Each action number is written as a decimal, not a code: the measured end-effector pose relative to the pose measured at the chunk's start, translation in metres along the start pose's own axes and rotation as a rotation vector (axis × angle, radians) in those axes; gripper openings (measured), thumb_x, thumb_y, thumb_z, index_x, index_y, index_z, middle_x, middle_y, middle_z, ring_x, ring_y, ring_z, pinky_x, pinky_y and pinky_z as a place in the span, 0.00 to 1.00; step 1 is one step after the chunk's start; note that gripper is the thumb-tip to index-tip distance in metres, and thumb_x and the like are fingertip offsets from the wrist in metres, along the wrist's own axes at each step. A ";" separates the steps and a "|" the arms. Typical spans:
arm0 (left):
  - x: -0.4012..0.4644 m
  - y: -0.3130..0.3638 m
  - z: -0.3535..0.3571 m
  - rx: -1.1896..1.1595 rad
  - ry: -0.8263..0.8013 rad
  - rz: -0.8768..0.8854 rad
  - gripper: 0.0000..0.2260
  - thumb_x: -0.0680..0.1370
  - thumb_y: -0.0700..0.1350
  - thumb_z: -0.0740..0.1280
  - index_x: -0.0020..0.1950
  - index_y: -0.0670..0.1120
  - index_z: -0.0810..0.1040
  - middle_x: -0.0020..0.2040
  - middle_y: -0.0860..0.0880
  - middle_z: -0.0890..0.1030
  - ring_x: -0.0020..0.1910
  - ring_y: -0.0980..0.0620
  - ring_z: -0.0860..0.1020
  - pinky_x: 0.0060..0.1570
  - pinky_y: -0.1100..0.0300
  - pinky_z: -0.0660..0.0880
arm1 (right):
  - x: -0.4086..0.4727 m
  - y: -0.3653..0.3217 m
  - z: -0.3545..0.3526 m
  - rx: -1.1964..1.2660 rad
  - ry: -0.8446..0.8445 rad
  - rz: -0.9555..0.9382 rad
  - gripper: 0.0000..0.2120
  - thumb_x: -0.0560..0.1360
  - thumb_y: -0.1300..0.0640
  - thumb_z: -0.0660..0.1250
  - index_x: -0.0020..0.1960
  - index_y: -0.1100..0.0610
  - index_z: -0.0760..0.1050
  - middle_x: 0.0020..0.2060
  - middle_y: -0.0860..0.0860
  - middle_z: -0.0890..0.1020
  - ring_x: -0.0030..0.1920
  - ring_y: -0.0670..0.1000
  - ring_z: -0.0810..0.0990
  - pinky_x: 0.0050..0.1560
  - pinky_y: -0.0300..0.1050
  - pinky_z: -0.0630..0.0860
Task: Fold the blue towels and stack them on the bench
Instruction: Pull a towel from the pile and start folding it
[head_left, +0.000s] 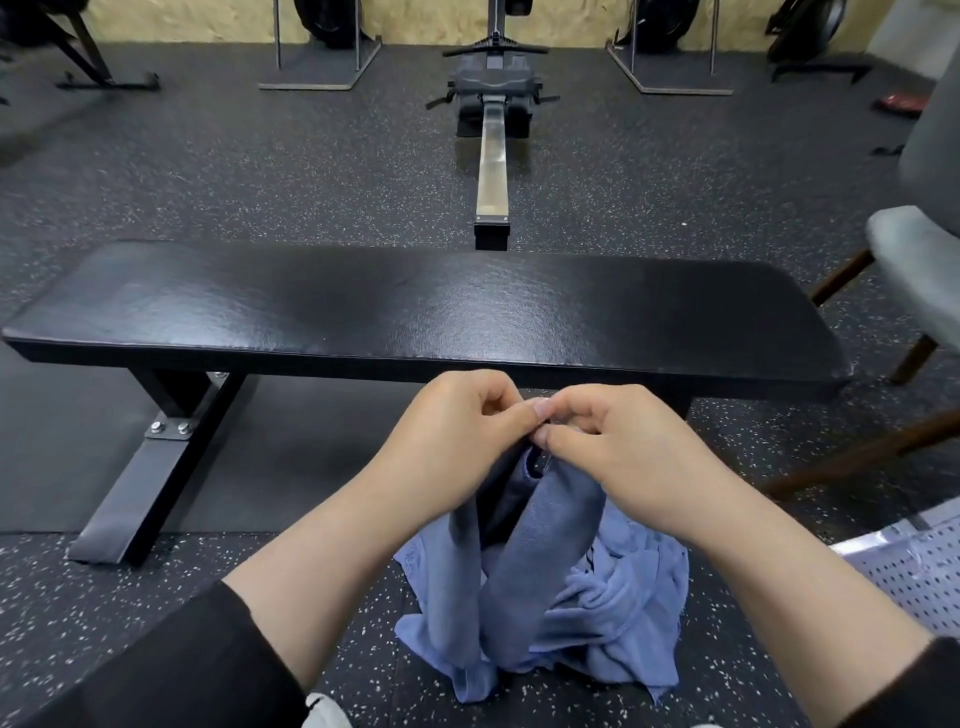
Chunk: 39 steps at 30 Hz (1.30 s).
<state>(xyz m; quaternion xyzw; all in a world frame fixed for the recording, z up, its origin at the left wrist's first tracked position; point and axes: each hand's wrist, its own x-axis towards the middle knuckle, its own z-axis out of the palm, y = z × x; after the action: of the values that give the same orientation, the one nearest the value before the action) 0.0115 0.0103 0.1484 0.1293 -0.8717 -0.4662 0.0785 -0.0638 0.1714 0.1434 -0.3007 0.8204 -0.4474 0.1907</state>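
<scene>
A blue towel (540, 525) hangs from both my hands just in front of the black padded bench (415, 306). My left hand (457, 426) and my right hand (618, 441) pinch its top edge side by side, thumbs nearly touching. Below them, more blue towels (618, 597) lie in a crumpled heap on the speckled floor, and the hanging towel's lower end reaches into that heap. The bench top bears no towels.
A rowing machine (492, 156) runs away from the bench's far side. A grey chair (924, 270) stands at the right. A white perforated basket (914, 566) sits at the lower right. Metal racks and weight plates line the back wall.
</scene>
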 end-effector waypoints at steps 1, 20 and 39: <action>0.000 -0.001 -0.001 -0.018 -0.014 -0.001 0.13 0.77 0.53 0.72 0.36 0.47 0.78 0.26 0.56 0.72 0.26 0.60 0.65 0.28 0.66 0.62 | 0.001 0.000 0.001 -0.003 0.028 0.007 0.04 0.77 0.53 0.72 0.44 0.47 0.84 0.28 0.52 0.78 0.31 0.46 0.70 0.36 0.49 0.68; 0.000 -0.009 -0.006 0.019 0.046 -0.018 0.09 0.80 0.50 0.68 0.41 0.51 0.80 0.37 0.51 0.83 0.33 0.60 0.74 0.35 0.66 0.68 | 0.006 0.011 -0.027 -0.037 0.258 0.093 0.13 0.78 0.57 0.71 0.62 0.48 0.79 0.22 0.46 0.69 0.24 0.44 0.66 0.28 0.34 0.62; 0.002 -0.017 -0.014 0.140 -0.096 -0.090 0.11 0.77 0.53 0.73 0.38 0.48 0.80 0.29 0.55 0.76 0.28 0.59 0.69 0.31 0.63 0.65 | 0.001 -0.003 -0.011 0.113 0.244 0.119 0.10 0.78 0.61 0.67 0.44 0.50 0.84 0.37 0.51 0.87 0.36 0.44 0.78 0.41 0.45 0.75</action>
<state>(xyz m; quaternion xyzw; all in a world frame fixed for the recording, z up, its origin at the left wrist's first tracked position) 0.0163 -0.0105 0.1417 0.1508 -0.8983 -0.4127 0.0063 -0.0701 0.1763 0.1517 -0.1838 0.8272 -0.5143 0.1322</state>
